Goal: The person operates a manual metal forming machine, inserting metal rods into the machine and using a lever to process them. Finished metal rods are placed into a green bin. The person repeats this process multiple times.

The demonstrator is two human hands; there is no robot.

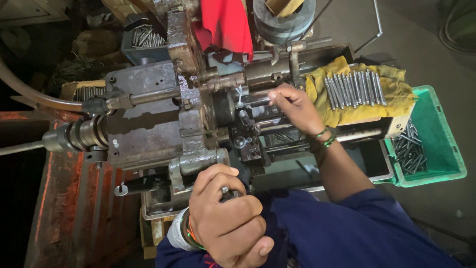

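Note:
My left hand (225,213) is closed around a dark handle with a small metal knob (225,190) at the near side of a greasy metal machine (198,114). My right hand (295,106) reaches into the machine's middle and pinches a thin metal rod (258,100) between its fingertips. Several shiny steel rods (354,88) lie in a row on a yellow cloth (342,111) just right of that hand.
A green plastic bin (439,144) at the right holds several finished rods (409,149). A red cloth (225,25) hangs over the machine's top, beside a dark round wheel (282,22). A rusty orange panel (74,203) lies at lower left. More rods (146,35) sit in a box behind.

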